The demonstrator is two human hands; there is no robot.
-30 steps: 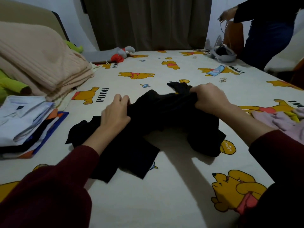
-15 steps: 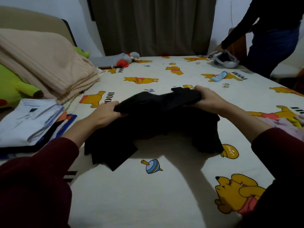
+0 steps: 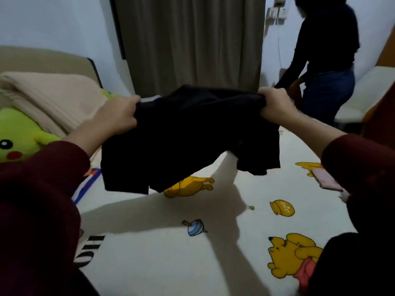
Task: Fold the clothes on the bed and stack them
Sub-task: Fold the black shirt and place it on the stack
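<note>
Black garment (image 3: 188,142) held in the air above the bed (image 3: 162,263), stretched between the two hands. The left hand (image 3: 119,116) grips one upper corner with fingers curled round the cloth; the right hand (image 3: 274,103) grips the opposite corner in the same way. The lower edges hang loose and uneven, clear of the sheet, and cast a broad shadow on it.

Progress — judged from this view, the garment is spread for folding but no fold is yet made in it. A blue-edged item (image 3: 85,184) lies at the left edge of the bed, mostly hidden behind the garment and sleeve; whether it belongs to a finished stack cannot be told. A pink garment (image 3: 327,180) lies at the right, seemingly still to be folded.

Surface and room — a cream sheet printed with yellow cartoon bears. At the left rest a ribbed beige blanket (image 3: 53,99) and a yellow-green plush toy (image 3: 19,137). Brown curtains (image 3: 188,39) hang behind the bed; a second person (image 3: 327,60) in dark clothing stands at the far right, turned away.
</note>
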